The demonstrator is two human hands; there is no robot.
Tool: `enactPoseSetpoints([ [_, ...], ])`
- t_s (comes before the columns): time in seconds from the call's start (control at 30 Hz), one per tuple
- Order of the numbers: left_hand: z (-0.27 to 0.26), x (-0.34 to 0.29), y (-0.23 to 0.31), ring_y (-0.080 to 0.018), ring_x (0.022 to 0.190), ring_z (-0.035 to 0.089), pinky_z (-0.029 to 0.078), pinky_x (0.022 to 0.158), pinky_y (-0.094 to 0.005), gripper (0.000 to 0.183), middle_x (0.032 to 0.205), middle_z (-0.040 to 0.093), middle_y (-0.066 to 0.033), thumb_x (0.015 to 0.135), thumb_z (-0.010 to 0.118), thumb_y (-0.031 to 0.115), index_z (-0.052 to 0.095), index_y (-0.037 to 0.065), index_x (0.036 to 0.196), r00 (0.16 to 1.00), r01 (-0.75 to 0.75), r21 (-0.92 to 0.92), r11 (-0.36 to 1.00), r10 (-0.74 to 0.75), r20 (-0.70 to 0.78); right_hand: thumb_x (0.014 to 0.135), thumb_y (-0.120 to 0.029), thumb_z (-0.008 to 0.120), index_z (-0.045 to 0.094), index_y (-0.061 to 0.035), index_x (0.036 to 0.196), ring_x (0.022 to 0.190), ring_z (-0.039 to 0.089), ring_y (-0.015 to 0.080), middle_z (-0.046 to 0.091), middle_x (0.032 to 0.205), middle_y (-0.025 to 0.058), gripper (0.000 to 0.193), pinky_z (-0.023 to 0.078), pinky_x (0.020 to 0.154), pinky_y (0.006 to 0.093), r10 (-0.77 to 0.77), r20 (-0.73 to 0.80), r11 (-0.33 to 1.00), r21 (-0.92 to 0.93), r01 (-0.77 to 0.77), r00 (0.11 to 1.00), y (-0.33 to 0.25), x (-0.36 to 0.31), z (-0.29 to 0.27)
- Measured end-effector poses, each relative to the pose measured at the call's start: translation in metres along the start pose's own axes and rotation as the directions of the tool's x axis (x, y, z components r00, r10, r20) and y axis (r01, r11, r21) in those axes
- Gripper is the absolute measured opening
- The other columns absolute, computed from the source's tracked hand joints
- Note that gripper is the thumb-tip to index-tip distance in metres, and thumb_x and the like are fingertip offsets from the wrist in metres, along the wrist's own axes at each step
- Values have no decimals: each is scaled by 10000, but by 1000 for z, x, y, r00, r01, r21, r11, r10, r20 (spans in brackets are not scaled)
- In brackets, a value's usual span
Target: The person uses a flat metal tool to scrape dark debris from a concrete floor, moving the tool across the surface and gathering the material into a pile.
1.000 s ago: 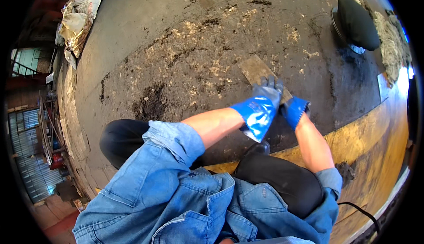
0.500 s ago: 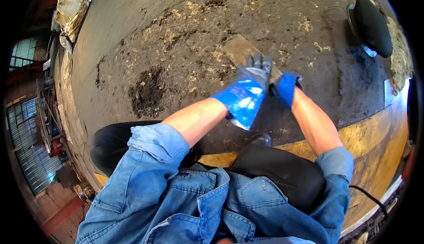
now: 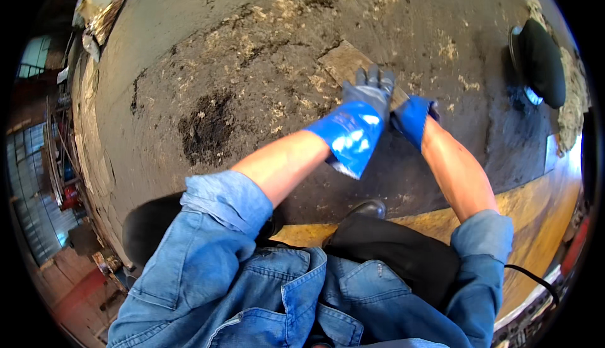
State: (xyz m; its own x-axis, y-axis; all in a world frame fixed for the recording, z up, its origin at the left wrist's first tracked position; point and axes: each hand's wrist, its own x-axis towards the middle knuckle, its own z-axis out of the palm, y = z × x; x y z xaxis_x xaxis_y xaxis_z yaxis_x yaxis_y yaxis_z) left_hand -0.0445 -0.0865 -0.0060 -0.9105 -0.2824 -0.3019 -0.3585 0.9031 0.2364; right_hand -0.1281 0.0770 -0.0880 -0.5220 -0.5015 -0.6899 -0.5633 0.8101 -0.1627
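Note:
A flat, brownish-grey rectangular board lies tilted on the dark, dirt-covered surface in front of me. My left hand, in a blue glove with dark grey fingers, rests flat on its upper face, fingers stretched out and pointing away. The board's near right end runs into my right hand, gloved the same way and bent inward. The blue cuff covers most of that hand's fingers, so the grip itself is largely hidden.
Clumpy dark soil and pale crumbs spread over the surface. A black rounded pad stands at the far right beside ragged fibrous material. Crumpled sheeting lies far left. Yellowish boarding borders the near right; a black cable runs there.
The whole view has turned slightly. Both hands appear a little further right, still at the board. No grip has visibly changed.

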Motion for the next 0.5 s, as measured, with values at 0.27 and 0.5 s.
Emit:
enactPoseSetpoints([
  [0.27,66,-55,85,-382,1408,389,354,1107,-549,596,1596,348,-128,1009,410,428,332,168,1540,994,-37,108,993,25,109,986,-442,547,633,-110,1280,1024,629,233,648,1221,131,452,496,880,383,18,32,1000,-22,-17,999,40,-62,-10],
  [0.5,97,-77,111,-365,1422,380,368,1101,-538,548,1604,345,-110,1047,318,505,373,207,1503,995,10,72,997,-17,94,983,-440,554,634,-102,1275,1012,632,234,652,1205,134,454,498,871,383,39,68,998,-60,-35,997,53,-83,7],
])
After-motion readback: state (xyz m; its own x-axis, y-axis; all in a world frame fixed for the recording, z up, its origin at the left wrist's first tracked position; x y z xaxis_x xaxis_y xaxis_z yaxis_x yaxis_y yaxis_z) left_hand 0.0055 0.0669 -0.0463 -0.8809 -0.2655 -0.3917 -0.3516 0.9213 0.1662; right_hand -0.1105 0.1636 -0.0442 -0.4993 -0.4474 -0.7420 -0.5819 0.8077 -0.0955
